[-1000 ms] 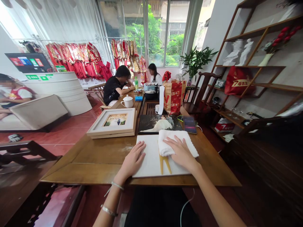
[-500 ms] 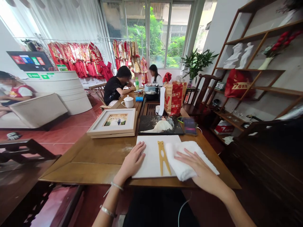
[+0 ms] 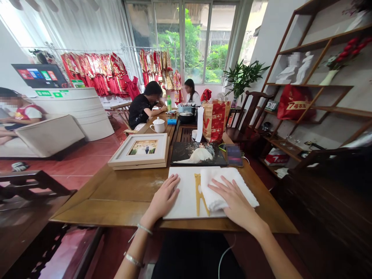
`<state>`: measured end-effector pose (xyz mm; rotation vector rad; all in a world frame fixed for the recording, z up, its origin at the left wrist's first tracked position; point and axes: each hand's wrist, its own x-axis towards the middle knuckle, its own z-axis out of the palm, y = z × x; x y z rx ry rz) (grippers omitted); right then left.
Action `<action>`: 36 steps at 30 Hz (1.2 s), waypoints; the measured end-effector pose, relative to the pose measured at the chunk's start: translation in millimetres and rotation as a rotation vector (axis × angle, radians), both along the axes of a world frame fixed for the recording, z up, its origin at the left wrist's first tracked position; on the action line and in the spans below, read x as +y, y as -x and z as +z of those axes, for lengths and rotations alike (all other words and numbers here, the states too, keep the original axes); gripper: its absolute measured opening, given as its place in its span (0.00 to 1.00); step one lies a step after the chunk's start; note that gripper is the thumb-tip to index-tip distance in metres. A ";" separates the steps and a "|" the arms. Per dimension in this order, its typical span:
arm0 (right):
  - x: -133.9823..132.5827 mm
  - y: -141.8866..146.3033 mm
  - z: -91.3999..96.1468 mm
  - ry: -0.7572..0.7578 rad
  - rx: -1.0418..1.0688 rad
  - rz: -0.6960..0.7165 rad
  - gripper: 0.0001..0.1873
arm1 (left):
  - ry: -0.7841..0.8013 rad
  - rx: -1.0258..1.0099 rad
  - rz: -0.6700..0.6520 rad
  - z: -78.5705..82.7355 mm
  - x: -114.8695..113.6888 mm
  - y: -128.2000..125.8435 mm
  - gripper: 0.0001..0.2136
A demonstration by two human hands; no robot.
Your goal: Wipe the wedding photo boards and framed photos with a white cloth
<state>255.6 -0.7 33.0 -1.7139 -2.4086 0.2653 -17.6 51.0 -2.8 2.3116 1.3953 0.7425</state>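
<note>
A white rectangular panel (image 3: 184,193) lies flat on the wooden table (image 3: 122,193) in front of me, with a yellow forked stand piece (image 3: 199,193) fixed along its middle. My left hand (image 3: 163,198) lies flat on the panel's left edge, fingers stretched out. My right hand (image 3: 236,200) presses flat on a folded white towel (image 3: 226,186) that covers the panel's right part and overlaps the table. The towel touches the yellow piece's right side.
Beyond the panel lie a dark glossy photo print (image 3: 197,154), a phone (image 3: 234,155) and a white framed photo (image 3: 141,150). Further along stand a teapot (image 3: 158,124) and a red paper bag (image 3: 214,120). Two people sit at the far end. Shelves (image 3: 308,97) stand right.
My right hand has slid the towel: from the panel's upper right out to the right edge, then back left and upward onto the panel. The left hand has stayed put.
</note>
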 end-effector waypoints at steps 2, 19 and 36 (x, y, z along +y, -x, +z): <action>-23.2 -9.0 -0.8 0.018 0.013 0.050 0.50 | -0.001 0.001 0.000 -0.4 0.1 -0.2 0.20; 58.6 -16.1 0.9 0.006 0.109 -0.038 0.42 | 0.022 0.040 -0.002 2.8 0.4 -0.3 0.21; -27.9 -46.4 1.7 0.127 0.227 0.121 0.45 | -0.009 0.037 -0.007 -1.4 2.2 0.8 0.20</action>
